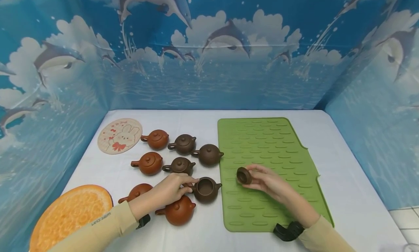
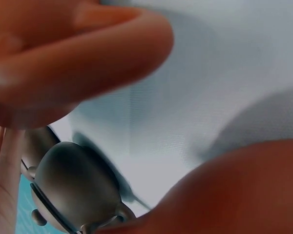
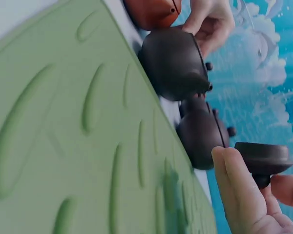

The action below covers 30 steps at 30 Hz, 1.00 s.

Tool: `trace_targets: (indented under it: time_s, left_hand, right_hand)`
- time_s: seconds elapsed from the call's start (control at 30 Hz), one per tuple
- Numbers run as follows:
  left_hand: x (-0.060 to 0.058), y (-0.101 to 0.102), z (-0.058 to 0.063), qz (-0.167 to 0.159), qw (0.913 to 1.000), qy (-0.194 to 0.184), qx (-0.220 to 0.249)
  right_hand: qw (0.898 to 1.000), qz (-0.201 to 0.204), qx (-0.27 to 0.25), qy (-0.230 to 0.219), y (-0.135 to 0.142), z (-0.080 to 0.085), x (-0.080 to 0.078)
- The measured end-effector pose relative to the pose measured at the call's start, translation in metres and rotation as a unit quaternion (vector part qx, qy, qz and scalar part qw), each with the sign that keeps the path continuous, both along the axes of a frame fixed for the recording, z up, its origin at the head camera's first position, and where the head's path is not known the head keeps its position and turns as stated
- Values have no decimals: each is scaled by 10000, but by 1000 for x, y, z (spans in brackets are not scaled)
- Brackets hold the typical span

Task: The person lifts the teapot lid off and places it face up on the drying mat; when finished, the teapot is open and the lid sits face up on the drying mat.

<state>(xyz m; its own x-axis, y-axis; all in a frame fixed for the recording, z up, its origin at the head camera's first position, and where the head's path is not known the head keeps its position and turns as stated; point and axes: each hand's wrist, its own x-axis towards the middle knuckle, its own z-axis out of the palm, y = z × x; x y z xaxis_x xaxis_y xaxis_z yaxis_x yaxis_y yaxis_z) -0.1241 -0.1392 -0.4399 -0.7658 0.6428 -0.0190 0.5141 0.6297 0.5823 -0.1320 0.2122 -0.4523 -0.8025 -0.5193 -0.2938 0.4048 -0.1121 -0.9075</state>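
Note:
A dark brown teapot (image 1: pixel 205 198) without its lid stands on the white cloth, its round opening facing up and its spout pointing right. My left hand (image 1: pixel 173 189) pinches that teapot's handle. Over the green mat, my right hand (image 1: pixel 266 181) holds a dark teapot lid (image 1: pixel 243 176) between thumb and fingers. The lid (image 3: pixel 262 155) is turned over, knob downward, in the right wrist view. Beneath my left forearm sits a large reddish-brown teapot (image 1: pixel 180 211); another reddish teapot (image 1: pixel 139 191) is partly covered by the arm. A smaller dark teapot (image 1: pixel 179 164) stands just behind my left hand.
Two more dark teapots (image 1: pixel 209 155) and two reddish ones (image 1: pixel 157 139) stand farther back, lids on. The ridged green mat (image 1: pixel 262 143) lies right. A rabbit-print round mat (image 1: pixel 119 135) and an orange round mat (image 1: pixel 72 212) lie left. Dolphin-print curtains surround the table.

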Motion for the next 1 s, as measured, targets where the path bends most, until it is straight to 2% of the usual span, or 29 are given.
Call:
trace_targets:
  time_s: [0.17,0.33,0.43,0.63,0.83,1.0]
  left_hand:
    - [-1,1,0,8,10000,-72,12]
    - [0,1,0,45,9999,-103,-4]
    - [0,0,1,55,9999,-117,-2]
    - [-1,0,3,47,9999,-130,24]
    - [-2,0,3,52,9997,-241,24]
    - [-2,-1,4,73,9997,-241,-19]
  right_hand:
    - [9999,-80,32,-91,14,-6,3]
    - [9960,-249,857,-3,19,-8,6]
    - [9873,-432,1527,95,17,-8,8]
    - [9594,-604,2697,568,15,-8,9]
    - [9456,-583,3110,760,16,-11,10]
    - [9399,-610,3261,810,14,-12,12]
